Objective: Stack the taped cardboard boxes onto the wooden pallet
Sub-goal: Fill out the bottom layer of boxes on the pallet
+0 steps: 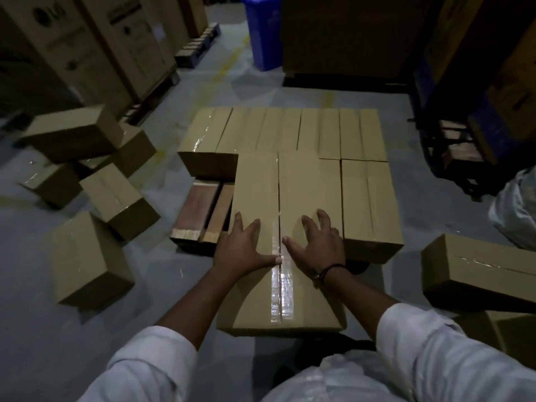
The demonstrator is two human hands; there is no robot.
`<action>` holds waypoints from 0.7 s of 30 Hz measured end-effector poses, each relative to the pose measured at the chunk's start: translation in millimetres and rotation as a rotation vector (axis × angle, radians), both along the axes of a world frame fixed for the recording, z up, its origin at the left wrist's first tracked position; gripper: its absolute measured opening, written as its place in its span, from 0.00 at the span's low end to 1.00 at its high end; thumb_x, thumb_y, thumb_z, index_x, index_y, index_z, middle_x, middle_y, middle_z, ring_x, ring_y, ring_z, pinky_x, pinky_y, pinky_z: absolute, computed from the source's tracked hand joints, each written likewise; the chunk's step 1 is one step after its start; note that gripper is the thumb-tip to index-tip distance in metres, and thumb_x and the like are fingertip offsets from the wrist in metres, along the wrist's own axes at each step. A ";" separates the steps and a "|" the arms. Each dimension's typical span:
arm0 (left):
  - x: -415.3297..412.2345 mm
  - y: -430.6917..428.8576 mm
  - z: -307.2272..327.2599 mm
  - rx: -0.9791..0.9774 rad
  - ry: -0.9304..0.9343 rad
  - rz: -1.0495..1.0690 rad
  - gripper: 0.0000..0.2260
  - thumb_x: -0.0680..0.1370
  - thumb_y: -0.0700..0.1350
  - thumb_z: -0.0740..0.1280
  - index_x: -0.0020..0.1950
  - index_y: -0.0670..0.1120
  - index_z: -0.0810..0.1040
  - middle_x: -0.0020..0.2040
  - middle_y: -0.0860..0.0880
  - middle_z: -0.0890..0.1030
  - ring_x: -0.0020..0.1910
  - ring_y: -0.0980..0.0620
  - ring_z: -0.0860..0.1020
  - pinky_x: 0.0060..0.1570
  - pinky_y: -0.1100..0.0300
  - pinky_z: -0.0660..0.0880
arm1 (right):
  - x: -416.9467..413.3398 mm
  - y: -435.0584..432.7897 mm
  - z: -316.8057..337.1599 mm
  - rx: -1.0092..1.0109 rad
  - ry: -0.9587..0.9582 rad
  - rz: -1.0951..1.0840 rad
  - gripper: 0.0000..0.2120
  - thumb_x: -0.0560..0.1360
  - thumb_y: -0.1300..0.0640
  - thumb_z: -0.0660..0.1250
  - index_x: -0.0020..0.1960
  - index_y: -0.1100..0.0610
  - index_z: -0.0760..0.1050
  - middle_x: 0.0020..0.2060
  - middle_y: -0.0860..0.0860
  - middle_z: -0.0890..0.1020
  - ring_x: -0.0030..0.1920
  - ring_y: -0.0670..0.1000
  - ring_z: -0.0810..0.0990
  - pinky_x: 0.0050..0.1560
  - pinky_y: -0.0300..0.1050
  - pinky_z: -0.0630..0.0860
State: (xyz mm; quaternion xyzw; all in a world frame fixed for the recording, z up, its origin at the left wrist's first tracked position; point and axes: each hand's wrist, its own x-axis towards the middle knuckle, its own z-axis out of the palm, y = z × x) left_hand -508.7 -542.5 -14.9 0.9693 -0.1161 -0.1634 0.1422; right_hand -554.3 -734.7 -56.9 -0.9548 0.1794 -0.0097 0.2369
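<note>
**Most of the first layer is laid, one corner is bare**

Both of our hands lie flat on top of the box under our hands [310, 184]. The left hand [243, 248] and the right hand [314, 245] have straight fingers, spread wide, with the thumbs near the taped middle seam. They press on the cardboard and grip nothing. This box appears to lie with its far part on the wooden pallet [203, 210], just beside the front right box [371, 204], and its near end hangs out over the pallet edge toward us. We cannot tell whether its far end already meets the back row [290, 129]. We judge that it needs a push forward to sit fully on the pallet.

As done we count the back row, which fills the far side of the pallet, and the front right box. The front left corner shows bare wood, so we think one more box goes there to close the layer.

Plenty is left. Several loose boxes [116, 195] lie tumbled on the floor [162, 285] to the left, apart from the pallet, and at least one more, the box on the right [478, 268], waits there. We estimate the task is about half done.
</note>
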 end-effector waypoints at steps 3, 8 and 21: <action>22.6 18.0 -10.6 0.006 0.001 0.006 0.56 0.60 0.79 0.70 0.82 0.59 0.55 0.84 0.49 0.43 0.78 0.35 0.59 0.71 0.39 0.68 | 21.5 14.2 -6.2 0.001 0.009 0.025 0.40 0.71 0.24 0.59 0.77 0.43 0.61 0.79 0.48 0.52 0.71 0.59 0.68 0.66 0.56 0.72; 70.7 31.2 -23.0 0.028 0.068 0.028 0.55 0.60 0.78 0.71 0.81 0.60 0.55 0.84 0.49 0.43 0.78 0.33 0.59 0.71 0.38 0.67 | 69.2 29.2 -19.7 0.019 0.047 0.039 0.39 0.71 0.25 0.59 0.76 0.43 0.61 0.79 0.49 0.53 0.70 0.60 0.68 0.66 0.58 0.71; 200.8 58.9 -39.2 0.042 0.152 -0.002 0.55 0.60 0.79 0.71 0.81 0.60 0.54 0.84 0.49 0.42 0.78 0.32 0.59 0.71 0.36 0.66 | 190.6 53.3 -30.5 0.032 0.117 0.044 0.39 0.71 0.25 0.59 0.76 0.45 0.62 0.80 0.49 0.53 0.69 0.60 0.69 0.66 0.56 0.72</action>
